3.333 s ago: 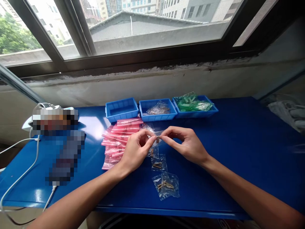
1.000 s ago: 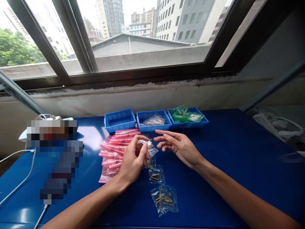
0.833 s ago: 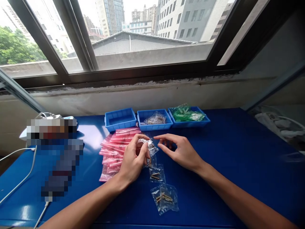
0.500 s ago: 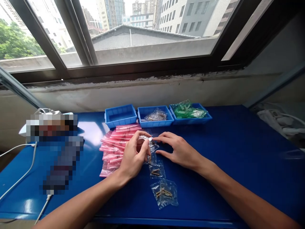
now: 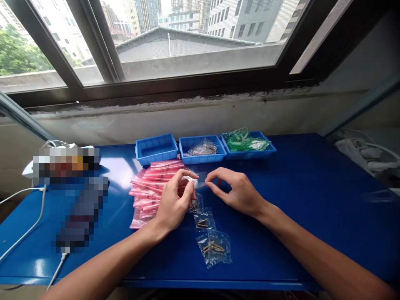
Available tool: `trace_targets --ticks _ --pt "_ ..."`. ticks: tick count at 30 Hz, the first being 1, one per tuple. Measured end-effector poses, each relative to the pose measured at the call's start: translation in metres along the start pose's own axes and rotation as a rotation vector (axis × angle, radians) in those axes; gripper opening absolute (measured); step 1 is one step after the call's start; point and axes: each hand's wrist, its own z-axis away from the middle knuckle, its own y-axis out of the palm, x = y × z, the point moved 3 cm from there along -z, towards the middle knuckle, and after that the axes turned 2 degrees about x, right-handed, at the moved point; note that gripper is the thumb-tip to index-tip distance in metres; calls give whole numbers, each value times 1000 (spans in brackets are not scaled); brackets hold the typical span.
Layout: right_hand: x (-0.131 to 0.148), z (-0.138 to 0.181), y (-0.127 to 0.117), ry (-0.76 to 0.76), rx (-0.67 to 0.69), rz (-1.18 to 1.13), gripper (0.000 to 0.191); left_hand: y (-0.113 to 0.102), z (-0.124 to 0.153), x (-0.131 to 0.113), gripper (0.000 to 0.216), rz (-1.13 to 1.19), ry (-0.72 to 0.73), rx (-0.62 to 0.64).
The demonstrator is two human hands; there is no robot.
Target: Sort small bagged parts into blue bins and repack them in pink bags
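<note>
My left hand (image 5: 174, 201) is closed, pinching one end of a small clear plastic bag (image 5: 200, 179) above the blue table (image 5: 312, 200). My right hand (image 5: 235, 189) pinches the bag's other end with thumb and forefinger. Just below my hands lie other clear bags with small brass parts (image 5: 214, 248), in a row toward me. A fanned pile of pink bags (image 5: 150, 187) lies under and left of my left hand.
Three blue trays stand at the back: the left one (image 5: 156, 148) looks empty, the middle one (image 5: 201, 150) holds clear bags, the right one (image 5: 250, 143) holds green bags. A white cable (image 5: 28, 233) and blurred items lie at the left. A window wall runs behind.
My right hand had let go and spread open a second ago; it has come back and pinched the clear bag again. My left hand kept its hold throughout.
</note>
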Motion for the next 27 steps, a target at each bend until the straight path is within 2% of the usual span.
trace_targets --ticks 5,10,14,19,27 --pt "2 0 -7 202 -108 -339 14 -1 0 -1 21 -59 -5 -18" --pt "3 2 -3 243 -116 -464 17 0 -1 -2 25 -129 -13 30" --pt "3 3 -2 289 -68 -559 22 0 -1 -3 26 -124 -2 7" --pt "3 2 -2 310 59 -532 26 -2 -2 -2 24 -19 -33 -39" --pt "6 2 -2 260 33 -430 26 -2 -4 -2 24 -25 -44 -27"
